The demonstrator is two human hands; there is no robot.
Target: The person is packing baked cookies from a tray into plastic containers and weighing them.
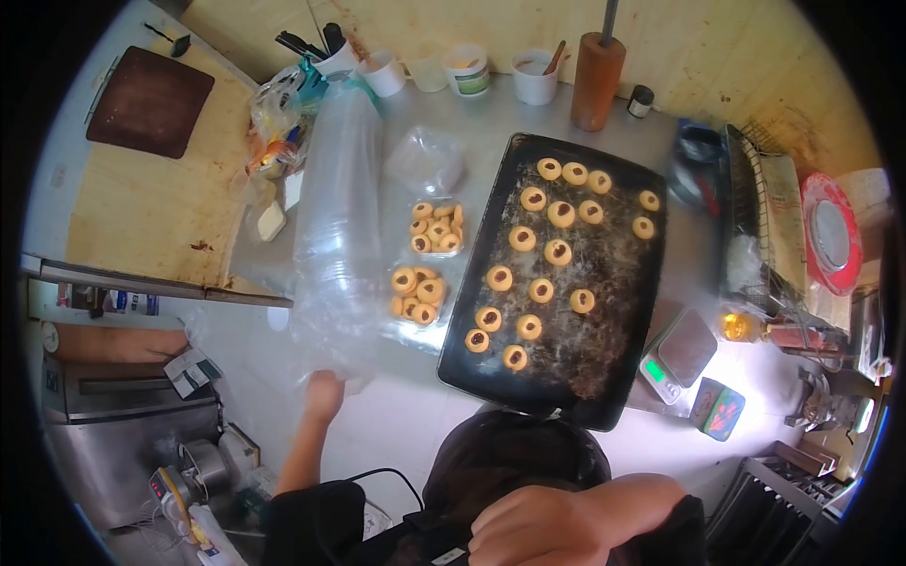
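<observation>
Two hands: left hand (324,394) fingers curled, gripping the sleeve of cups (337,226) lying on the counter (406,415) beside the tray (566,283); right hand (528,528) fingers pressed together, holding nothing.

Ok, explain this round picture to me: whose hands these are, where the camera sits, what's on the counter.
There is no machine: a person works with bare hands, and the one camera is worn on their head, looking down, so the view bulges like a fisheye. The left hand grips the bottom of a tall stack of clear plastic containers lying along the counter. The right hand is a loose fist close to the body, apparently holding nothing. Beside the stack sit two filled containers of cookies, then a dark baking tray with more cookies, and a small scale.
</observation>
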